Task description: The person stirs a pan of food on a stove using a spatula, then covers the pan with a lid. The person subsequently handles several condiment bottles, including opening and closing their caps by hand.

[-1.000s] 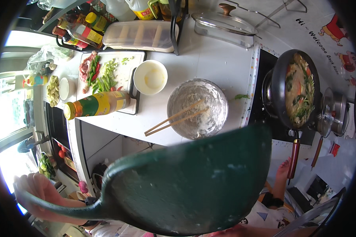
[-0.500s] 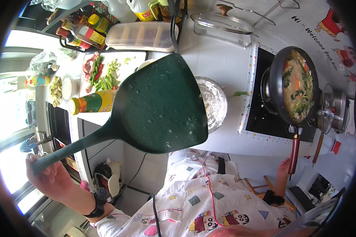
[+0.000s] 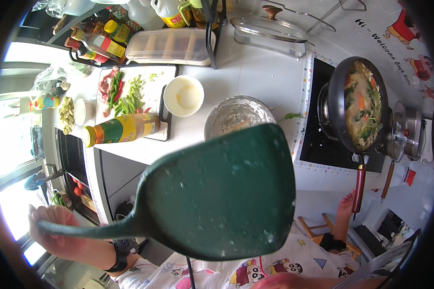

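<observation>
A big dark green spatula (image 3: 222,197) with wet specks on its blade fills the middle of the view, close to the camera. My left hand (image 3: 58,229) is closed around the end of its handle, at the lower left. My right hand (image 3: 346,204) is at the right, beside the red-brown handle (image 3: 359,188) of a black pan (image 3: 340,108); whether its fingers touch that handle I cannot tell. Greens, orange pieces and pale broth (image 3: 363,103) fill the pan on the stove. Behind the blade, a metal bowl (image 3: 212,118) has floury smears inside and is partly covered.
On the counter are a small white bowl (image 3: 194,83), a bottle (image 3: 120,130) lying on its side, and a cutting board (image 3: 161,77) with chopped greens and meat. A glass lid (image 3: 255,24), a clear food box (image 3: 169,45) and several bottles stand farther back. The black cooktop (image 3: 313,139) is at the right.
The spatula blade has swung down and to the right, uncovering the small white bowl and much of the metal bowl. My left hand has shifted slightly. My right hand looks unmoved.
</observation>
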The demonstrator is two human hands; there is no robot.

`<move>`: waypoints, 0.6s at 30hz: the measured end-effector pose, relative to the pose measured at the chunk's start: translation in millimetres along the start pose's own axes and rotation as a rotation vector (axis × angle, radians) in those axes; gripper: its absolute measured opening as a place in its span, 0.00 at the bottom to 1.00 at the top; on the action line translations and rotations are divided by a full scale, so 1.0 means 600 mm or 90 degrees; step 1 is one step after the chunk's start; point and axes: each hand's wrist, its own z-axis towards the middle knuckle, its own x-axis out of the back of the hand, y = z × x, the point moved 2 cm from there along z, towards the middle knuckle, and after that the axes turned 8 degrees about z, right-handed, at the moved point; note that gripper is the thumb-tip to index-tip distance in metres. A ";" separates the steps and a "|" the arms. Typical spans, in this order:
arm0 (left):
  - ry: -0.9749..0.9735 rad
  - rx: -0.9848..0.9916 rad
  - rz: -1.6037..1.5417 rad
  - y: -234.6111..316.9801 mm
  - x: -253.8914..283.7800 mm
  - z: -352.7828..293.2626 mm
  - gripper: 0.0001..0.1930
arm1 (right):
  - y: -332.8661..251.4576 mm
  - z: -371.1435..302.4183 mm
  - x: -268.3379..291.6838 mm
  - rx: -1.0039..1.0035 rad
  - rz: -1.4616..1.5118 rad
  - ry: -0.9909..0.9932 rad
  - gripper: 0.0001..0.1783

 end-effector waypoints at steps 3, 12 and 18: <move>-0.016 0.003 -0.007 0.002 -0.014 -0.004 0.07 | 0.002 -0.009 -0.019 -0.014 -0.019 0.029 0.21; 0.054 -0.039 0.010 0.003 -0.011 -0.007 0.08 | 0.003 -0.001 -0.025 -0.007 -0.017 -0.005 0.25; 0.205 -0.112 -0.005 0.006 0.022 -0.020 0.07 | -0.004 0.005 -0.017 -0.027 0.005 -0.008 0.25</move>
